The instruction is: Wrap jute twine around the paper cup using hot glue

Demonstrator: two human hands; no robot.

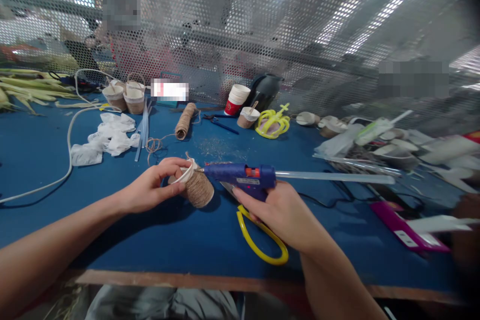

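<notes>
My left hand (159, 185) grips a paper cup (200, 189) wrapped in brown twine, tilted on its side with its white rim toward my fingers. In my right hand (279, 210) is a blue hot glue gun (240, 175), a long clear glue stick (333, 176) jutting from its back. The gun's nozzle meets the cup near its rim; whether glue is coming out I cannot tell. Yellow-handled scissors (283, 255) lie on the blue table under my right hand, partly hidden by the gun and hand.
A twine roll (185, 121), white lace (108, 137), and glue sticks (143, 132) lie beyond my left hand. Stacked paper cups (238, 99) and a yellow crown-shaped piece (273, 122) stand at the back. Right are clutter (390, 145) and a purple box (407, 227); behind, a perforated metal screen (225, 25).
</notes>
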